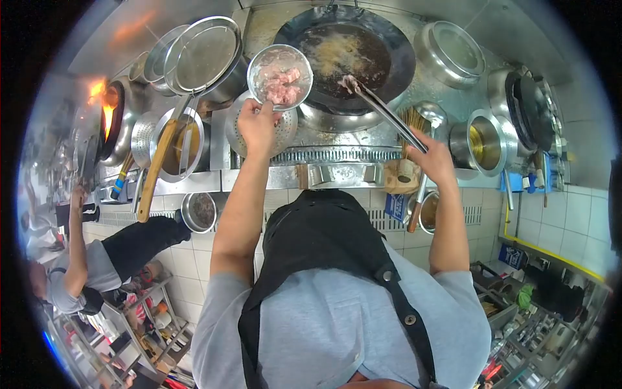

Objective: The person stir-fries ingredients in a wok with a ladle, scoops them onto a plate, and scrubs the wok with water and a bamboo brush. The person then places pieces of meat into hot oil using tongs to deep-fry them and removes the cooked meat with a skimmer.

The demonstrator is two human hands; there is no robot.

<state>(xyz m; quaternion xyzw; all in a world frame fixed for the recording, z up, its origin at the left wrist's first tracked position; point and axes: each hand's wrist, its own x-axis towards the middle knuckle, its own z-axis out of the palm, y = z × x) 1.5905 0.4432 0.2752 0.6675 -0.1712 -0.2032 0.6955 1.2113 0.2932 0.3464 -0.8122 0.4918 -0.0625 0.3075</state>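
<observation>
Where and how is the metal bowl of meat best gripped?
Likely the near rim of the metal bowl, from the person's side, where the left hand holds it: the round edge suits a pinch, away from the dark wok.

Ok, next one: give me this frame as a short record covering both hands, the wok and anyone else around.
Left hand: holds a metal bowl
Bowl contents: pieces of raw-looking meat
Right hand: grips metal tongs
At the tongs' ends: a pale piece, over the wok
Wok contents: dark liquid with pale froth
Other people: one person, far left, near a flame
</observation>
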